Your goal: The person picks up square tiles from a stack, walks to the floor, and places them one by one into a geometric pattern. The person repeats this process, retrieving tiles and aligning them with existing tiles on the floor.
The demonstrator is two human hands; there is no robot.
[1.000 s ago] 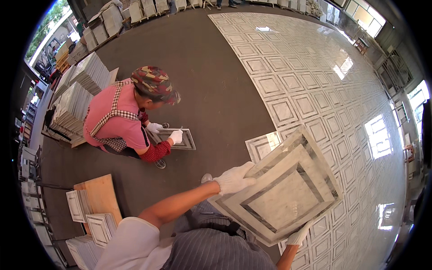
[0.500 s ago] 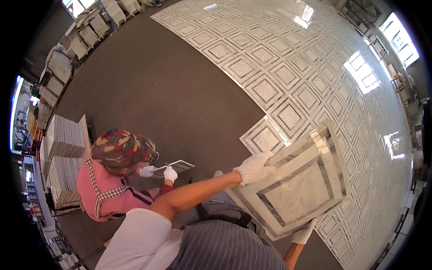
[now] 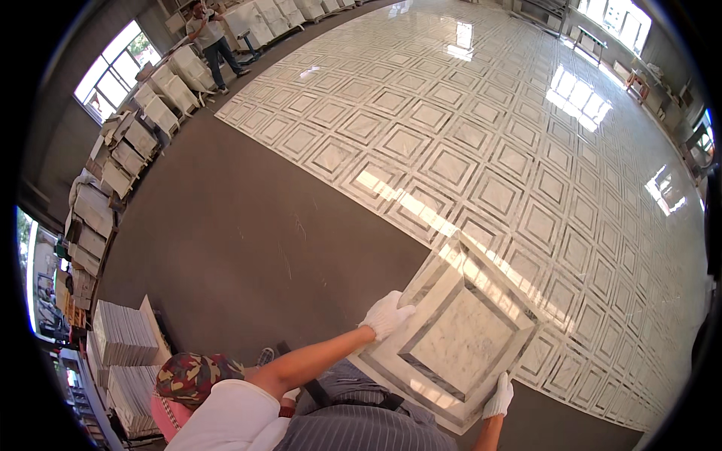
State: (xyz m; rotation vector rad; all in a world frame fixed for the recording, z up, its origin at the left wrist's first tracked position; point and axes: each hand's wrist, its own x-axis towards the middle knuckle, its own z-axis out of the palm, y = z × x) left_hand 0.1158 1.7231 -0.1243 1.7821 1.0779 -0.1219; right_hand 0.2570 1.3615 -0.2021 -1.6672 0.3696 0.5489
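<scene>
A square marble tile (image 3: 466, 340) with a dark inlaid frame is held up in front of me, tilted, between both hands. My left hand (image 3: 387, 314), in a white knitted glove, is closed on its left edge. On the near right edge, my right hand (image 3: 499, 396), gloved the same way, grips the tile with fingers partly hidden. Beyond the tile spreads the laid floor of matching patterned tiles (image 3: 451, 161); the held tile overlaps its near border in view, and whether they touch I cannot tell.
Bare grey-brown floor (image 3: 248, 218) lies to the left. A co-worker in a camouflage cap (image 3: 197, 376) is close at my left, by stacks of tiles (image 3: 124, 331). Wrapped slabs (image 3: 158, 105) line the far left wall. Another person (image 3: 210, 41) stands at the back.
My view has swung up and the held tile has turned slightly. The co-worker now sits lower in view, their hands and small tile hidden. A standing person has come into sight at the back.
</scene>
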